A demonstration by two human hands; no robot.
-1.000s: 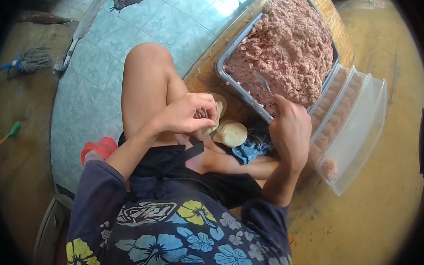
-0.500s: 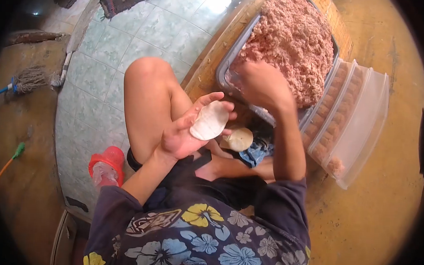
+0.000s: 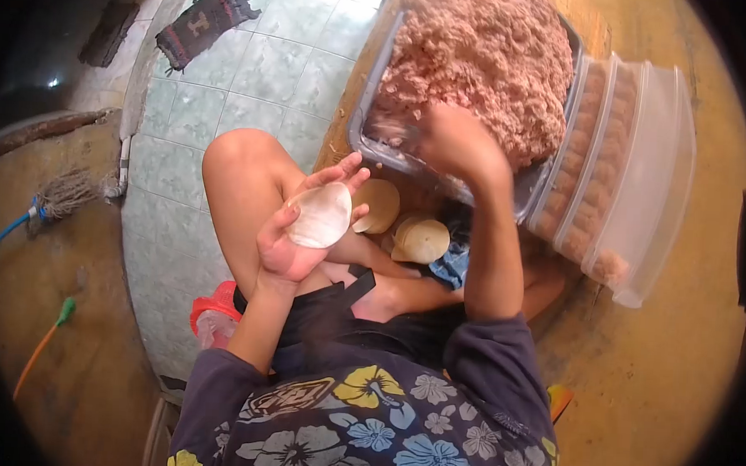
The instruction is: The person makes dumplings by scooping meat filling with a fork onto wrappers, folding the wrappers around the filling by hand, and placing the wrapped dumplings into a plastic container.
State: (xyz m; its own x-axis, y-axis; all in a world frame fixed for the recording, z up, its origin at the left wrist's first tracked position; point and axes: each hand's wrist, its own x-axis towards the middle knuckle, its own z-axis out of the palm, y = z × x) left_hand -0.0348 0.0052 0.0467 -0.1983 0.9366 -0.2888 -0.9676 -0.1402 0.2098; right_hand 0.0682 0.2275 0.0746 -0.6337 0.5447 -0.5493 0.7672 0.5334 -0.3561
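Note:
My left hand holds a round, pale dough wrapper lying across its palm and fingers. My right hand is curled at the near left part of a grey tub heaped with pink minced meat. Motion blurs its fingers, and a smeared greyish thing by them is too unclear to name. Below the tub, near my legs, is a stack of round wrappers, with another pale round stack to its left.
Clear plastic trays overlap right of the tub, holding rows of pinkish-brown filled pieces. A blue crumpled packet lies by the wrappers. To the left are a red container, a mop head and a dark woven mat.
The camera view has shifted, and the tub sits further left in it. My left hand has turned its palm and wrapper more upward. My right hand stays at the meat, still moving.

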